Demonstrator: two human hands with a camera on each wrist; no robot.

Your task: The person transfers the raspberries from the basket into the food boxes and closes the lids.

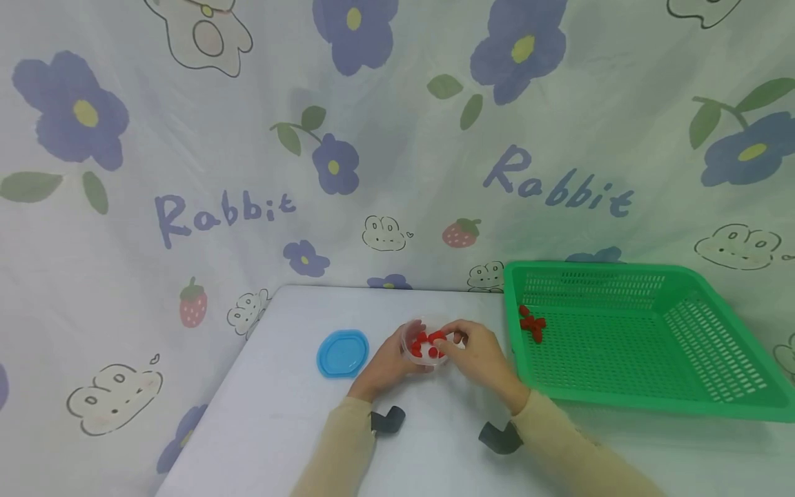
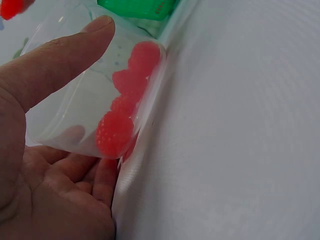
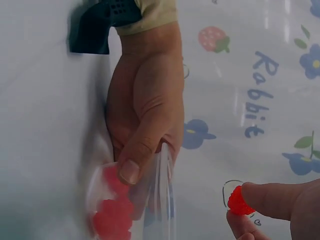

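Observation:
A clear plastic tub (image 2: 75,115) stands on the white table with several red raspberries (image 2: 116,132) lying along its bottom. My left hand (image 1: 393,360) holds the tub from its left side, thumb across the near wall and fingers around the other side. Thumb and fingertips of my right hand (image 1: 481,353) pinch one raspberry (image 3: 240,201), which shows above the tub's opening in the right wrist view. The blue lid (image 1: 343,353) lies flat on the table, left of the left hand.
At the right stands a large green mesh basket (image 1: 611,352), its near left side close to the right forearm. Several red raspberries (image 1: 532,324) lie in its left corner. Behind the table (image 1: 267,428) hangs a printed cloth (image 1: 397,186). Dark camera mounts sit on both wrists.

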